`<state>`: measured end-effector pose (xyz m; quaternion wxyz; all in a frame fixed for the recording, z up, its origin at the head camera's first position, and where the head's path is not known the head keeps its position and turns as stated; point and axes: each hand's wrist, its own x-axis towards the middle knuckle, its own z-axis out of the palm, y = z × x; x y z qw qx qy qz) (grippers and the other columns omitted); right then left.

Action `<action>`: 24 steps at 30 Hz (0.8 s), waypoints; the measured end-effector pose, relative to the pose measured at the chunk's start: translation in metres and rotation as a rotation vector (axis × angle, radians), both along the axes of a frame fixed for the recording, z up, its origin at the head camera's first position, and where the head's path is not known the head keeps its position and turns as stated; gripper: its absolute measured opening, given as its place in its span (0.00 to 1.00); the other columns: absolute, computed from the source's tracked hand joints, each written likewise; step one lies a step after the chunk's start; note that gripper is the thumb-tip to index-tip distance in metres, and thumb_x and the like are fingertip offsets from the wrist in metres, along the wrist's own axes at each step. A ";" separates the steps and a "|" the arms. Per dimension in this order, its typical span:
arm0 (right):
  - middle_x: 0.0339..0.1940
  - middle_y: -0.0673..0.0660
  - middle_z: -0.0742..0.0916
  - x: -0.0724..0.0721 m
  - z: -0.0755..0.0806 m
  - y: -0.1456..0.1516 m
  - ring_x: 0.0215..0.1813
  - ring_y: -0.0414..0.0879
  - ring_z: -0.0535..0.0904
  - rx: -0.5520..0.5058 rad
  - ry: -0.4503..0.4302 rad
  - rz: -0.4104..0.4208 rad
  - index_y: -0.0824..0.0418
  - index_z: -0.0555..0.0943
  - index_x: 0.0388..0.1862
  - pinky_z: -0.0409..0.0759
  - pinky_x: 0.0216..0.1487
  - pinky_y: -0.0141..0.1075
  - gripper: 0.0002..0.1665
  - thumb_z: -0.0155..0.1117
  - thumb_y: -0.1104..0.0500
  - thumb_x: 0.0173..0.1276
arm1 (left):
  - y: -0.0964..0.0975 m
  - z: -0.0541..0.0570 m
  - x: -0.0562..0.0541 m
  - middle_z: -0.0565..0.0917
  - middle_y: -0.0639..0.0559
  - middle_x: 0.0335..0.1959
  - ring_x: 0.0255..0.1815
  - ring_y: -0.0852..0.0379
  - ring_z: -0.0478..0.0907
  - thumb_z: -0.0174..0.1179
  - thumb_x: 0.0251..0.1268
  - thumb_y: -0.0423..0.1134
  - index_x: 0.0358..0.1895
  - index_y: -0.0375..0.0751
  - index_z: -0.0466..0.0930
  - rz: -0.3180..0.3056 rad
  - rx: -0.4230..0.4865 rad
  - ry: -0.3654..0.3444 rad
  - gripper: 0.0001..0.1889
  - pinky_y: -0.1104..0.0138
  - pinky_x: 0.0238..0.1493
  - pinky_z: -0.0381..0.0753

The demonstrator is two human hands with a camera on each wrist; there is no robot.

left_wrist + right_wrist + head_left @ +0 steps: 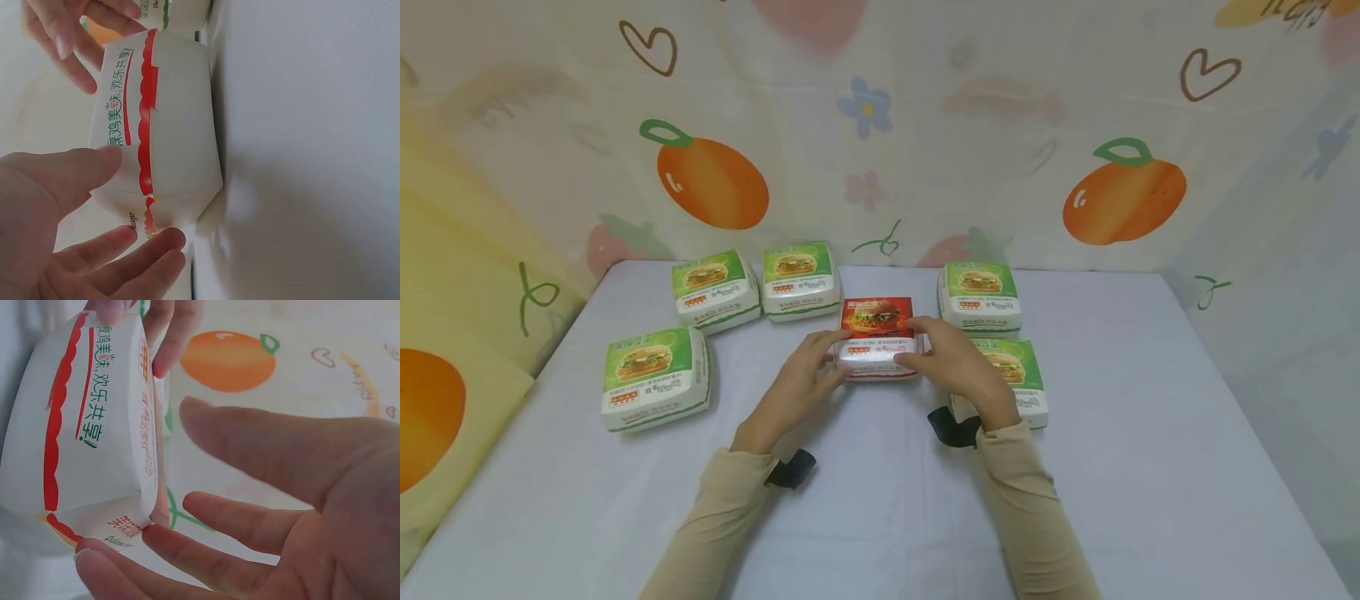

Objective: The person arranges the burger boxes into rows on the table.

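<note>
A red-topped burger box (877, 321) sits on the white table between the two hands, its lid closed. The left hand (797, 379) holds its left front corner. In the left wrist view the left thumb lies against the box's printed front (122, 94), and the other fingers touch its side. The right hand (958, 367) is at the box's right side. In the right wrist view its fingertips (94, 565) touch the side panel, while the right thumb (206, 422) stands apart from the box. Beneath the right hand, a green burger box (1026, 379) is partly hidden.
To the left stand three more green burger boxes: one in front (647, 371), one behind it (715, 287), another (801, 279) beside that. A further green box (980, 296) is at the back right. A fruit-patterned cloth (925, 167) hangs behind the table (1150, 467).
</note>
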<state>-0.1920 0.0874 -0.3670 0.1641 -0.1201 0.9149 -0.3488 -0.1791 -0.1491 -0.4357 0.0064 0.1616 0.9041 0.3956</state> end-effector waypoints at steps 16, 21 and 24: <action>0.73 0.62 0.71 -0.005 -0.007 0.000 0.63 0.57 0.75 -0.067 -0.011 -0.057 0.61 0.61 0.76 0.77 0.64 0.52 0.42 0.63 0.46 0.71 | 0.010 -0.001 -0.017 0.71 0.40 0.67 0.55 0.42 0.82 0.63 0.68 0.39 0.70 0.44 0.68 0.040 0.001 0.025 0.28 0.51 0.59 0.81; 0.71 0.63 0.73 -0.006 -0.010 -0.001 0.60 0.55 0.75 -0.059 0.001 -0.067 0.63 0.58 0.77 0.78 0.61 0.50 0.45 0.64 0.46 0.70 | 0.016 0.000 -0.025 0.71 0.39 0.67 0.55 0.41 0.81 0.63 0.69 0.39 0.71 0.45 0.68 0.067 -0.015 0.014 0.28 0.50 0.57 0.82; 0.70 0.62 0.73 -0.007 -0.011 0.000 0.59 0.55 0.75 -0.088 0.001 -0.072 0.62 0.57 0.78 0.78 0.61 0.49 0.46 0.64 0.46 0.70 | 0.018 0.001 -0.029 0.71 0.37 0.66 0.54 0.41 0.81 0.63 0.69 0.38 0.70 0.44 0.68 0.084 -0.016 0.019 0.28 0.50 0.56 0.82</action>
